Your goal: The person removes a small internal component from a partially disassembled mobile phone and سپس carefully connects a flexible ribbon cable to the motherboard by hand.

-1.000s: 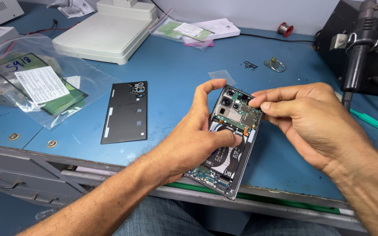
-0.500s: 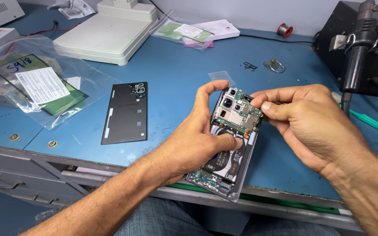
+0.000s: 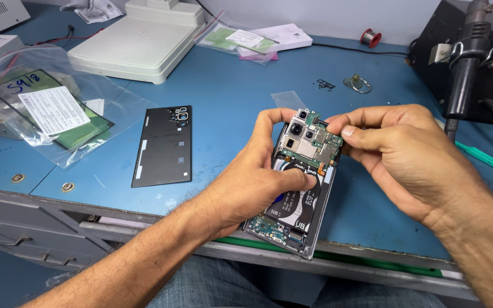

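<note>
Blue workbench, opened phone in left hand, right hand hiding its edge

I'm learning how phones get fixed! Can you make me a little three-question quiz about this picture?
1. True or false: the black back cover lies flat on the blue table.
2. Which hand pinches the top of the circuit board: A left hand, B right hand?
3. What colour is the opened phone's back cover?

Key: 1 true. 2 B. 3 black.
</note>
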